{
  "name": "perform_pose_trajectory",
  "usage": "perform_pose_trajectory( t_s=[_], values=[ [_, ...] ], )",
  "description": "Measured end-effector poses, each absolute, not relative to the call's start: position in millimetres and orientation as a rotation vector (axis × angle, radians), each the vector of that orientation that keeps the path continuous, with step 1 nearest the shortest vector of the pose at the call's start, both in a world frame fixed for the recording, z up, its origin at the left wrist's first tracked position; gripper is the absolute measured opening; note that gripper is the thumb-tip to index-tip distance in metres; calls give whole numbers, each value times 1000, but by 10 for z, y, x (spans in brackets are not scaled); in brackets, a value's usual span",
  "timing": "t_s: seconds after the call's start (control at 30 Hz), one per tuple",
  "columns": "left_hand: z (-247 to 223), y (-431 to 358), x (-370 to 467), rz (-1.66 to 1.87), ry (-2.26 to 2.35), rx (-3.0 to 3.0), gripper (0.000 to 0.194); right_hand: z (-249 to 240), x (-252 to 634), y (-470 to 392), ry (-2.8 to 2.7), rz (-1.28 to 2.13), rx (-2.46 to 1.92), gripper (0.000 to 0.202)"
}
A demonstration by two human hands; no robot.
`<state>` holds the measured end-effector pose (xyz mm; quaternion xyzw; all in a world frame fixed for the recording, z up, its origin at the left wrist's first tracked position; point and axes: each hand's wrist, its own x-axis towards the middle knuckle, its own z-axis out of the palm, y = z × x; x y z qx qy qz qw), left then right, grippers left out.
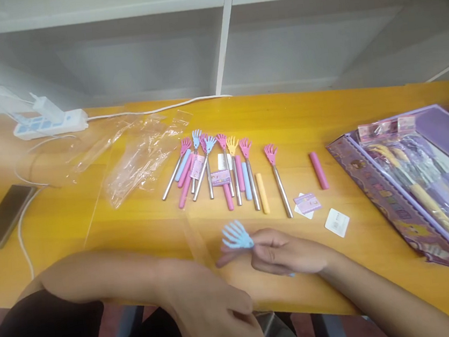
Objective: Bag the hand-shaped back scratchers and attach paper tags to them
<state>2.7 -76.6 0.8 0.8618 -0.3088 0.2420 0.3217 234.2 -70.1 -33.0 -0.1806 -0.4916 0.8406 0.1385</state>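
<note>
My right hand (278, 251) is closed around a back scratcher with a light blue claw head (237, 236), held low over the table's front part. My left hand (220, 315) is at the front edge, its fingers curled; a dark shiny wrapper (278, 333) shows just beyond the fingertips, and what they hold is unclear. Farther back lie several scratchers with pink, blue and yellow heads, among them a pink one (271, 155) set apart on the right. Loose coloured sleeves, such as a yellow one (262, 193) and a pink one (319, 170), and small cards (307, 203) lie around them.
At the right stands an open purple box (399, 208) with wrapped scratchers (429, 188). Clear plastic bags (138, 156) lie left of the scratchers. A power strip (51, 124), white cables and a phone (3, 216) are at the left. Grey shelving (135, 59) rises behind.
</note>
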Motion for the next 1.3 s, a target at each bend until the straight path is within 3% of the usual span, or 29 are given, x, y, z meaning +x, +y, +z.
perform_pose_trajectory(
  t_s=[0.23,0.4,0.43,0.5,0.57,0.63,0.83,1.03,1.2,1.3],
  values=[
    [-49,-728,88,829,-714,2311,34,-365,2302,-702,-1492,2517,-350,63],
    [140,-521,113,490,-531,2163,25,-295,2394,-617,-1561,2318,-454,46],
    [210,-481,80,460,-469,2183,17,-286,2440,-601,-1515,2300,-469,45],
    [343,-405,-24,503,73,2359,9,-271,2549,-574,-1391,2285,-506,47],
    [418,-323,-139,641,533,2397,22,-251,2665,-555,-1306,2250,-531,50],
    [399,-226,-220,497,768,2249,36,-224,2764,-540,-1292,2203,-537,51],
    [63,-51,-199,65,375,1444,77,-176,2912,-499,-1257,2070,-561,42],
    [-31,-72,-202,265,302,1633,68,-127,2974,-402,-1024,2048,-620,47],
    [-136,-3,-208,601,396,2072,92,-98,2955,-357,-1175,2067,-435,50],
    [-231,-52,-169,547,200,2049,90,-69,2908,-339,-1290,2188,-218,54]
  ],
)
